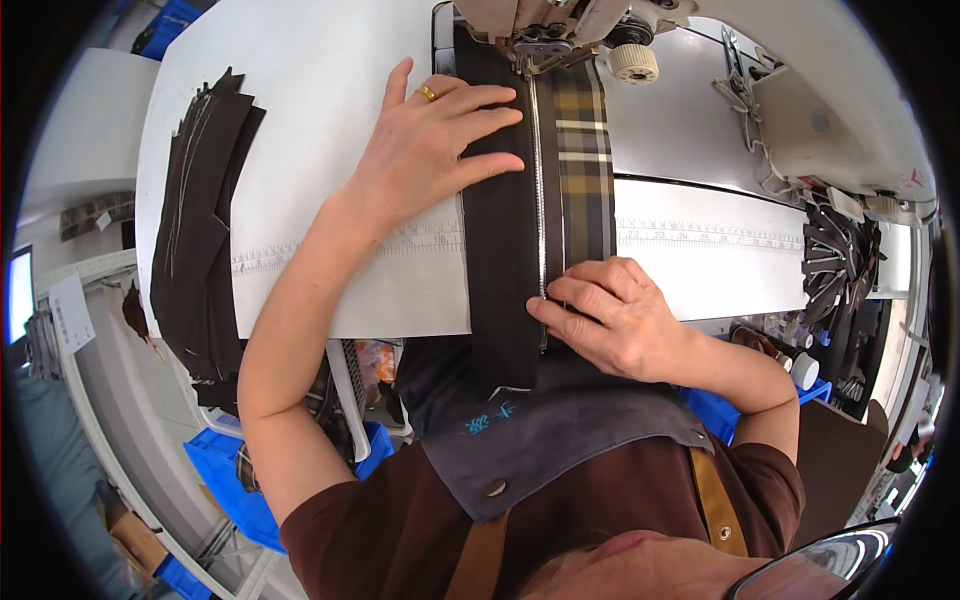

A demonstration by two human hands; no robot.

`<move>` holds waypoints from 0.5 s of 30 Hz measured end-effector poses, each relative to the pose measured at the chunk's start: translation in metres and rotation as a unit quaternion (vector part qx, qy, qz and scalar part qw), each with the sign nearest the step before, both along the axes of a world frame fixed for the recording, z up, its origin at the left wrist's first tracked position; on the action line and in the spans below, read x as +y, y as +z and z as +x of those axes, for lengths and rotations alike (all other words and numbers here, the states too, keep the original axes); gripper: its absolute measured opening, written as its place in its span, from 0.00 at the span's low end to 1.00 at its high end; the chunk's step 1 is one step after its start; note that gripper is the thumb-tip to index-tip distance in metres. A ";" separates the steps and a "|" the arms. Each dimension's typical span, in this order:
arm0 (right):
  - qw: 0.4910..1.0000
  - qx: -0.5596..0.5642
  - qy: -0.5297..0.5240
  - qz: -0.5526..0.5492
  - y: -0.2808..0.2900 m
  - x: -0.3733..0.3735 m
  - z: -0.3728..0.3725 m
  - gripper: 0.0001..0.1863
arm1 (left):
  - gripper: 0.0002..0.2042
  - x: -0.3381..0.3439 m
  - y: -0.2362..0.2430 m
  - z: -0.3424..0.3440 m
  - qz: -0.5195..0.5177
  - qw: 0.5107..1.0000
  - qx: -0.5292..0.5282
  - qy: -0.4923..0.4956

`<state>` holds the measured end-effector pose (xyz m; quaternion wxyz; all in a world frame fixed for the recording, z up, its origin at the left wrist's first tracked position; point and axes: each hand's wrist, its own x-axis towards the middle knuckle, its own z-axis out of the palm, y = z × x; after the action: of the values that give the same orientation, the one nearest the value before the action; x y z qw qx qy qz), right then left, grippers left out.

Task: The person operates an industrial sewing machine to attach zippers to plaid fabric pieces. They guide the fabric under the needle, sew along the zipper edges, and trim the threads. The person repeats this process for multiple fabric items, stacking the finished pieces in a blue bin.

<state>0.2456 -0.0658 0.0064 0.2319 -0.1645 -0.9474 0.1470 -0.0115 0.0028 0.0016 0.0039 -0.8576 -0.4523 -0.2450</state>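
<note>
A long dark brown fabric strip [500, 260] with a metal zipper [540, 200] runs toward me from under the sewing machine's presser foot [528, 62]. A brown plaid piece [585, 160] lies along its right side. My left hand [440, 140], with a gold ring, rests on the strip's upper left part, fingers apart. Lower down, my right hand [605, 315] has thumb and curled fingers on the zipper near the table's front edge. The strip's near end hangs past that edge.
Dark cut pieces [195, 230] lie piled at the table's left, and a dark bundle of strips [835, 255] at the right. A measuring scale [700, 230] crosses the white table [290, 100]. Blue bins [225, 470] and a white shelf frame [80, 270] stand around it.
</note>
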 end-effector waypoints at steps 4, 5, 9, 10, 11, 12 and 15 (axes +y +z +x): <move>1.000 -0.013 -0.003 0.000 0.002 0.011 -0.002 0.22 | 0.16 0.004 -0.008 -0.001 0.042 0.998 0.034 0.011; 1.000 -0.014 -0.005 -0.001 0.003 0.014 -0.002 0.23 | 0.17 0.000 -0.010 0.001 0.045 0.998 0.043 0.022; 0.999 -0.024 -0.012 -0.022 0.007 0.016 -0.005 0.24 | 0.20 -0.016 -0.011 0.016 0.030 0.996 0.056 0.058; 0.999 -0.024 -0.011 -0.018 0.006 0.016 -0.005 0.24 | 0.21 -0.018 -0.010 0.017 0.020 0.996 0.053 0.067; 1.000 -0.025 -0.011 -0.013 0.005 0.017 -0.005 0.25 | 0.21 -0.017 -0.010 0.017 0.020 0.997 0.050 0.060; 1.000 -0.025 -0.009 -0.011 0.005 0.017 -0.005 0.25 | 0.22 -0.016 -0.010 0.016 0.017 0.997 0.046 0.055; 0.999 -0.035 -0.005 -0.012 0.006 0.024 -0.005 0.25 | 0.22 -0.016 -0.008 0.016 0.013 0.998 0.037 0.050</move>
<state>0.2404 -0.0420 0.0128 0.1978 -0.1771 -0.9521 0.1517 0.0042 -0.0134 -0.0068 0.0444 -0.8421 -0.4911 -0.2185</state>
